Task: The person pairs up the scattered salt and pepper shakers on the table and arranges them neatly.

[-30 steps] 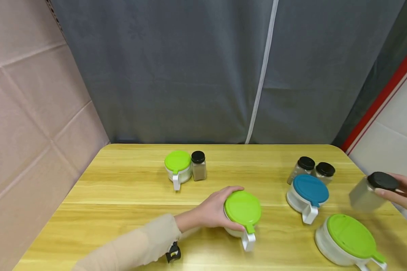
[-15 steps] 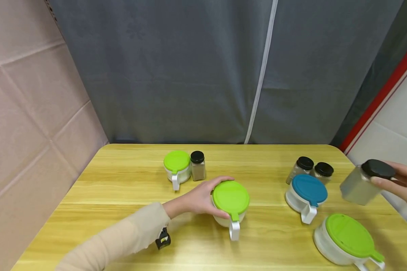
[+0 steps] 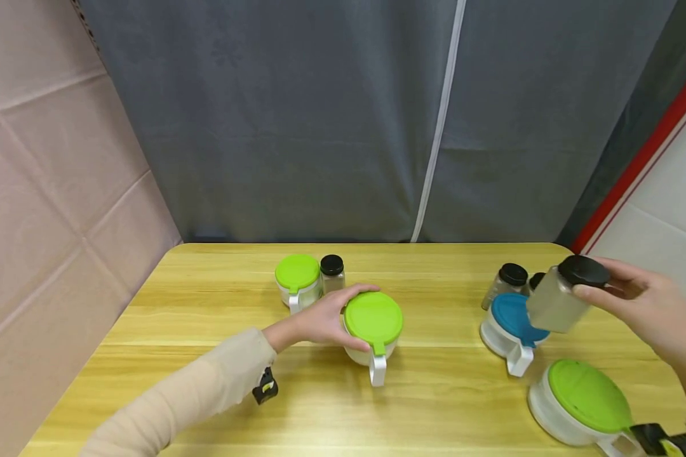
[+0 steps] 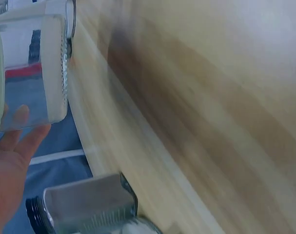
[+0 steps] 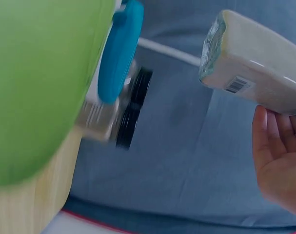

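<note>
While the left hand (image 3: 320, 319) curls around a green-lidded cup (image 3: 373, 327) at table centre, the right hand (image 3: 640, 304) pinches a pale-filled, black-capped jar (image 3: 557, 294) aloft at three o'clock.

Small lidded cup (image 3: 299, 284) at back left of table (image 3: 206, 330) with a spice jar (image 3: 332, 271) touching its right side; mid-size lidded cup (image 3: 373, 329) just in front of both, left hand (image 3: 320, 317) on its left side. Two jars (image 3: 505, 282) at back right, another lidded cup (image 3: 511, 330) right before them, largest lidded cup (image 3: 580, 403) at front right. Held jar (image 3: 560, 295) tilted in right hand (image 3: 640, 304), up over that right group.
</note>
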A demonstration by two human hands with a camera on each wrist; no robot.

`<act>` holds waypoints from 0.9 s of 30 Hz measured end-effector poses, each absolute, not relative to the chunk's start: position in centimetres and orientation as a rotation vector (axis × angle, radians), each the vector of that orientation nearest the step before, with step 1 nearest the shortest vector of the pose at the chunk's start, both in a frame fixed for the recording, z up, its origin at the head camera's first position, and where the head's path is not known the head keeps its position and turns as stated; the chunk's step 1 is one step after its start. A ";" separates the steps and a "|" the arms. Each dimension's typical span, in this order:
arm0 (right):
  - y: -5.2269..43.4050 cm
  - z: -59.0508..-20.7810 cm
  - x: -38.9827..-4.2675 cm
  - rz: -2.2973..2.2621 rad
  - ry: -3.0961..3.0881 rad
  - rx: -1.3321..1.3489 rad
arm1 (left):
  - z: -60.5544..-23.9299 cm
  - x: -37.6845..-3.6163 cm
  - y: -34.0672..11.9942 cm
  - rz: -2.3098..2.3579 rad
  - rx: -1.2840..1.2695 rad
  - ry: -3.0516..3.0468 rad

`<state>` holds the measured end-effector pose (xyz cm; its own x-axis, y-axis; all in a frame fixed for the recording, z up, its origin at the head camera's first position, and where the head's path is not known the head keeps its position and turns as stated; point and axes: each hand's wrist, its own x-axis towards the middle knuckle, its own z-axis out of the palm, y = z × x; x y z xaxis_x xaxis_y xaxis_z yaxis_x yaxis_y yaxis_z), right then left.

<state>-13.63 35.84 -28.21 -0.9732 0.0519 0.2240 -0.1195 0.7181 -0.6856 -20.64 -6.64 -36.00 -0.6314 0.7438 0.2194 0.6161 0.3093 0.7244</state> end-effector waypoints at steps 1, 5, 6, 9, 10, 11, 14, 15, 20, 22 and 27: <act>35.2 -27.9 -13.5 1.113 -2.694 0.066 | -36.0 -20.8 -6.7 1.215 1.264 2.420; 33.2 -27.9 -13.7 1.216 -2.667 0.157 | -36.1 -21.2 -6.8 1.200 1.273 2.414; 32.8 -28.0 -13.8 1.249 -2.659 0.188 | -36.2 -21.4 -6.8 1.197 1.277 2.410; 31.4 -28.4 -14.0 1.330 -2.635 0.289 | -36.4 -21.7 -6.8 1.190 1.282 2.398; 30.9 -28.5 -14.1 1.355 -2.633 0.316 | -36.5 -21.7 -6.8 1.186 1.281 2.398; 30.4 -28.6 -14.1 1.372 -2.633 0.343 | -36.6 -21.8 -6.8 1.185 1.277 2.397; 28.9 -28.7 -14.2 1.380 -2.650 0.383 | -36.8 -22.0 -6.7 1.171 1.273 2.413; 28.4 -28.8 -14.2 1.369 -2.662 0.397 | -36.8 -22.1 -6.6 1.170 1.274 2.417; 26.4 -29.0 -14.3 1.411 -2.684 0.472 | -37.1 -22.4 -6.4 1.170 1.275 2.436; 25.8 -29.1 -14.3 1.447 -2.693 0.484 | -37.2 -22.5 -6.3 1.167 1.277 2.437; 24.4 -29.9 -14.3 1.488 -2.710 0.466 | -37.3 -22.7 -6.2 1.166 1.284 2.430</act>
